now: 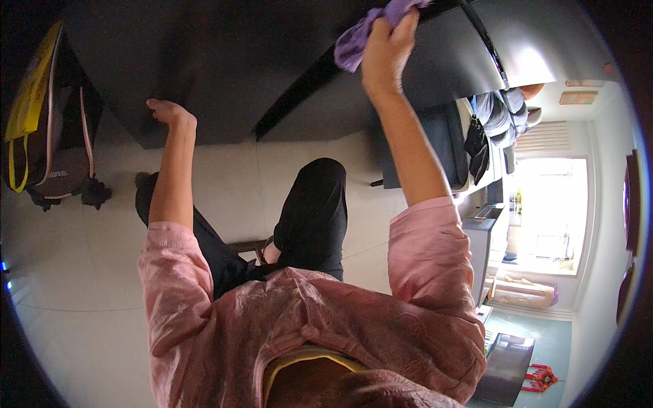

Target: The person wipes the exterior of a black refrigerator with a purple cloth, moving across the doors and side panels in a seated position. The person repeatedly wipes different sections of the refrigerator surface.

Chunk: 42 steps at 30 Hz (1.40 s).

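A dark panelled surface (285, 61), apparently cabinet doors, spans the top of the head view. My right hand (390, 53) grips a purple cloth (354, 43) against it at the upper right, near a long dark gap running diagonally between panels. Lower on the left, my left hand (172, 112) touches or lies very close to the dark surface, fingers partly extended, holding nothing visible. Part of the cloth passes out of view at the top edge.
A dark wheeled bag (66, 176) with a yellow bag (33, 97) stands at the far left on the pale tiled floor (219, 173). A low wooden stool (250, 247) shows beneath me. Several caps (497, 115) hang at the right, near a dark upholstered seat (433, 143).
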Each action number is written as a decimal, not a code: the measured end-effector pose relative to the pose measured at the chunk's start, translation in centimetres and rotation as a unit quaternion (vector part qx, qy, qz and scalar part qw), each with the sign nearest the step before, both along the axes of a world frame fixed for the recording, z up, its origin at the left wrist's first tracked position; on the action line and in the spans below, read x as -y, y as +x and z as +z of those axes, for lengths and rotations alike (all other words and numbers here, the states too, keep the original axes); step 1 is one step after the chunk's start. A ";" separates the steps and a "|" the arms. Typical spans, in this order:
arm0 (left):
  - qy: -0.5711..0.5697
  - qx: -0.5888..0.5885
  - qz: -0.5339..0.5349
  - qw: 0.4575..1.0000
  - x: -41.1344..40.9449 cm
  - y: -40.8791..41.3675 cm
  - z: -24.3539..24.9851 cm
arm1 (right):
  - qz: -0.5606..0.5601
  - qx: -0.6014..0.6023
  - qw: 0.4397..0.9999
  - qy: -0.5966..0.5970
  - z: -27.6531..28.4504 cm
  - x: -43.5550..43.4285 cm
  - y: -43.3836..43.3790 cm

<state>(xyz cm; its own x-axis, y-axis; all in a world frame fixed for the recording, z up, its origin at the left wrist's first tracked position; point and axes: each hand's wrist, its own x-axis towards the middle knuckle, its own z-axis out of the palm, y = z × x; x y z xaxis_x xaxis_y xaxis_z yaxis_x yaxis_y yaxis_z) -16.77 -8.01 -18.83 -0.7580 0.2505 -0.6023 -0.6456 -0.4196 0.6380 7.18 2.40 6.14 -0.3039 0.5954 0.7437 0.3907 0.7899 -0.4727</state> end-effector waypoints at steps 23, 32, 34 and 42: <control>0.192 -0.081 -0.502 0.839 12.9 11.8 1.7 | 0.259 -0.324 0.567 -0.712 -13.6 16.0 6.1; 0.446 0.058 -0.391 0.803 15.7 15.7 -0.3 | 0.233 0.151 0.882 -0.381 -16.4 19.3 5.5; 0.409 0.070 -0.380 0.827 16.5 16.0 0.5 | 0.234 0.112 0.824 -0.504 -14.6 18.5 6.4; 0.343 0.086 -0.406 0.843 17.5 17.2 -5.2 | 0.275 0.208 0.857 -0.383 -19.4 11.3 11.0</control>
<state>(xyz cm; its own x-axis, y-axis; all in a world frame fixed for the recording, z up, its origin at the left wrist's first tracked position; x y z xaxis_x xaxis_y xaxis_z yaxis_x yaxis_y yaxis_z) 0.45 -25.55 -23.99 -0.0848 0.9785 -0.1879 -0.9557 -0.0266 0.2931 18.16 -8.91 -13.22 -0.8388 0.5428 -0.0418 0.3200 0.4295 -0.8445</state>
